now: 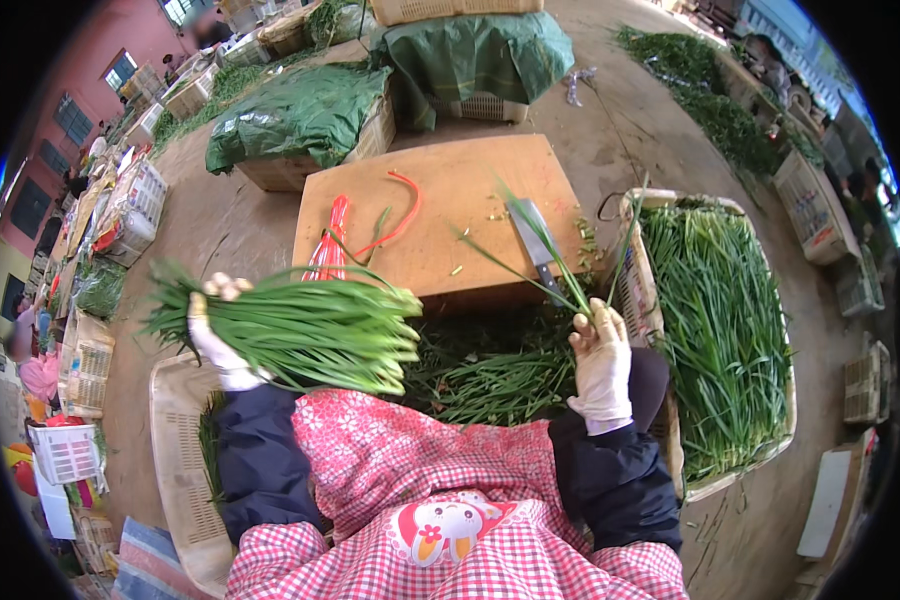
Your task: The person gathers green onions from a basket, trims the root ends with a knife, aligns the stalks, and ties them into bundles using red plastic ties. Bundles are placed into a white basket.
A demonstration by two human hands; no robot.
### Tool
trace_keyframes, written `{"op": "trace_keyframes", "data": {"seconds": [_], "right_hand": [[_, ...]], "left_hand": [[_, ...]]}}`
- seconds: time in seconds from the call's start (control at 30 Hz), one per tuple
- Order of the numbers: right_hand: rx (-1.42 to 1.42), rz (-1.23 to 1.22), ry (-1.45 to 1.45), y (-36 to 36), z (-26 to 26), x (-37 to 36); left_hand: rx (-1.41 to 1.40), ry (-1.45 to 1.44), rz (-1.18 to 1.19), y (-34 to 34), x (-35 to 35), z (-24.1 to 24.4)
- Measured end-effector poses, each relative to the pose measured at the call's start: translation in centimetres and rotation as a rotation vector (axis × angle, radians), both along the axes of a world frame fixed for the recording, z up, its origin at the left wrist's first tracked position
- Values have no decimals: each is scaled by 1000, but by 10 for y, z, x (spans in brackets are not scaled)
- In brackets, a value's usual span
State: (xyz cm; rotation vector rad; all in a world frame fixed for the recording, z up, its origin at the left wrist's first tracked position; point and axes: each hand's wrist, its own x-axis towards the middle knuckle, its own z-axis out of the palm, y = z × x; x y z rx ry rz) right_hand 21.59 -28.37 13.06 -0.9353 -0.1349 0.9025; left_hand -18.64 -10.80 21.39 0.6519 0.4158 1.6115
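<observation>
My left hand (pixel 221 326), in a white glove with bare fingertips, grips a thick bunch of green garlic chives (pixel 315 322), cut pale ends pointing right. A few loose chive stalks (pixel 566 266) are pinched between the fingers of my gloved right hand (pixel 602 360). Just beyond that hand, a cleaver with a black handle (pixel 532 236) lies on a low wooden table (pixel 435 202). Red ties (pixel 336 236) are bundled at the table's left, with one loose red strip (pixel 412 206) nearby. More chives (pixel 506 382) lie in a heap below, between my arms.
To my right stands a plastic crate (pixel 649 300) packed with chives (pixel 720 337). Another pale crate (pixel 187 450) is at my left. Green tarps (pixel 300 112) cover crates beyond the table. Other people and stacked crates line both sides, with piled greens (pixel 705 97) at far right.
</observation>
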Motion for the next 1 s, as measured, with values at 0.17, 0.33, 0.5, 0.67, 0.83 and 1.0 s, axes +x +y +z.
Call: {"op": "trace_keyframes", "data": {"seconds": [0.17, 0.33, 0.5, 0.67, 0.83, 1.0], "right_hand": [[80, 223, -97, 28, 28, -54], [12, 452, -319, 49, 37, -94], [-52, 434, -243, 64, 31, -108], [-90, 301, -240, 60, 18, -86], [-392, 922, -1380, 13, 29, -20], [-178, 653, -1456, 50, 73, -81]], "left_hand": [[-240, 166, -298, -46, 107, -9], [-203, 116, -648, -62, 133, -44], [-80, -38, -641, -56, 115, -36], [-126, 39, -447, -41, 79, -35], [-30, -27, -551, -22, 56, -48], [-112, -5, -630, -22, 69, -44]]}}
